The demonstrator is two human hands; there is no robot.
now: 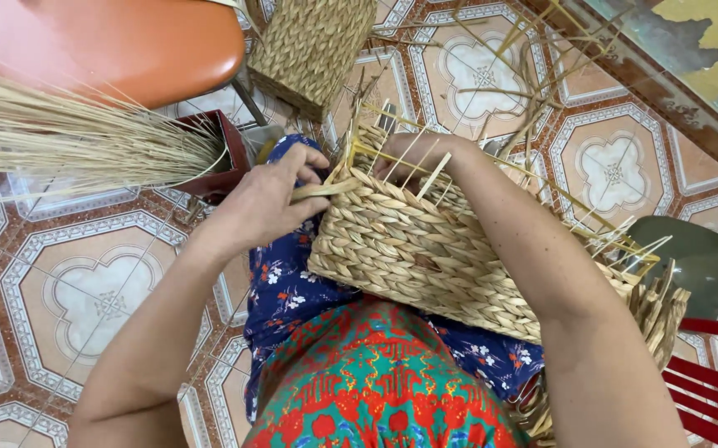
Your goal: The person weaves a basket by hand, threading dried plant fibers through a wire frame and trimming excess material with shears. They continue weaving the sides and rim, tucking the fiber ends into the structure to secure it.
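A seated person worked on a half-woven basket (pixel 425 249) of pale plaited straw, which lay tilted across the lap, its unfinished rim turned away from the camera and thin stiff stakes (pixel 413 149) standing out of the top edge. The left hand (pixel 264 203) pressed against the basket's near corner with its fingers curled shut around a flat weaving strand (pixel 326 189), which ran from the thumb and forefinger across to the rim. The right hand (pixel 413 153) reached over the top edge among the stakes; its fingers appeared to be bent down into the weave, though the stakes and the rim hid most of them, so whether they gripped anything could not be told. The person wore a blue flowered skirt (pixel 293 290) and a red and green patterned top (pixel 375 382). A finished woven basket (pixel 313 46) stood on the patterned tile floor (pixel 85 290) just beyond the hands, beside an orange plastic chair (pixel 118 41). A thick bundle of dry straw stalks (pixel 69 137) lay to the left, its ends resting in a dark red box (pixel 218 153). Loose stalks were scattered over the tiles near the wall, and a green plastic seat (pixel 699 257) and the edge of a red chair (pixel 715 382) showed at the right.
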